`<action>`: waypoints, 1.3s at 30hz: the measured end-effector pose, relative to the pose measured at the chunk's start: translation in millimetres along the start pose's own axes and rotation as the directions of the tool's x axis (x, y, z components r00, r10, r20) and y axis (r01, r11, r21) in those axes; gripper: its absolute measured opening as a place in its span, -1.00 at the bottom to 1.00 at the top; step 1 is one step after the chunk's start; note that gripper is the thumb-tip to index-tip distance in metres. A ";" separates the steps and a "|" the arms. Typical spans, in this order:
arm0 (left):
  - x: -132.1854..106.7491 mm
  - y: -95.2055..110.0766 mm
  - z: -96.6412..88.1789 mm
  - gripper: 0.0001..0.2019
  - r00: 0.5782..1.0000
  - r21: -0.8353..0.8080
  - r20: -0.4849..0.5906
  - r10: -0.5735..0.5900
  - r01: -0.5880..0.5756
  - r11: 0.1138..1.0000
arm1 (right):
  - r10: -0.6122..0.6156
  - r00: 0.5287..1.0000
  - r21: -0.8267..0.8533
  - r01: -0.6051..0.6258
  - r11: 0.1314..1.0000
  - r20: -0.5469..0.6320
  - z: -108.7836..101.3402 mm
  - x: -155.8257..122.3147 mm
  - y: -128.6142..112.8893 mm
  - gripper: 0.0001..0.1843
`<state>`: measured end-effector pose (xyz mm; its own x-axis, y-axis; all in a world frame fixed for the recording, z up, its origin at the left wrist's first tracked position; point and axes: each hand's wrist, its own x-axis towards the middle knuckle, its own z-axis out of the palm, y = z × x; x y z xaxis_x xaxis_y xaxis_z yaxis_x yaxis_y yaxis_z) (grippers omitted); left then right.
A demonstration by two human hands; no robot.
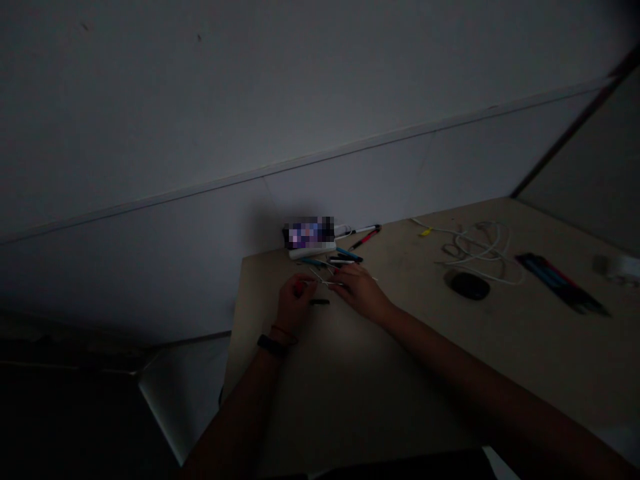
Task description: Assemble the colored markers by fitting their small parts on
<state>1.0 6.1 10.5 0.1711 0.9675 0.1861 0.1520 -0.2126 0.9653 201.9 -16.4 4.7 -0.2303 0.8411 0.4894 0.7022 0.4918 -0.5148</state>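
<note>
The scene is very dark. My left hand (295, 301) rests on the pale table (350, 387), fingers curled round a small red thing I cannot name. My right hand (361, 291) lies just to its right, fingers closed on a thin white pen-like stick (325, 283) that runs between the two hands. A short black piece (319, 302) lies on the table between them. My left wrist wears a dark band and a red string.
Several pens (345, 257) and a white box (311, 251) lie just beyond my hands by the wall. A coiled white cable (480, 250), a dark round hole (469, 285) and a bundle of coloured pens (560, 280) sit to the right.
</note>
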 end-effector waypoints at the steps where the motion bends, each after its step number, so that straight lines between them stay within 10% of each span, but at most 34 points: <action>1: -1.0 0.7 0.5 -0.76 1.000 0.013 0.023 0.013 -0.013 1.000 | -0.013 1.000 -0.003 0.013 1.000 0.008 0.2 -0.2 -3.0 -0.82; 10: -4.1 2.6 1.3 -0.81 0.992 0.059 0.091 0.085 -0.091 0.994 | -0.072 0.997 -0.006 0.072 0.997 -0.004 -1.1 -2.7 -14.3 -0.72; 23: -5.2 3.7 1.7 -0.73 0.996 0.073 0.073 0.050 -0.056 0.996 | 0.201 0.953 0.114 -0.180 0.977 -0.225 -8.1 1.0 -12.6 -0.70; 33: 1.4 -8.5 1.5 -0.69 0.965 -0.054 -0.258 -0.040 0.027 0.998 | 0.359 0.885 0.268 -0.284 0.921 -0.295 -17.2 7.9 -6.2 -0.63; 39: 2.9 -12.7 0.3 -0.72 0.962 -0.050 -0.273 -0.017 0.004 0.999 | 0.390 0.887 0.345 -0.296 0.891 -0.246 -14.4 6.6 -0.3 -0.63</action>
<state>-0.1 11.6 -1.3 -0.1042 0.9716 0.2126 0.1041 -0.2020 0.9738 209.9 -14.3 18.3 0.2354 0.8830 0.4062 0.4611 0.2664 -0.8464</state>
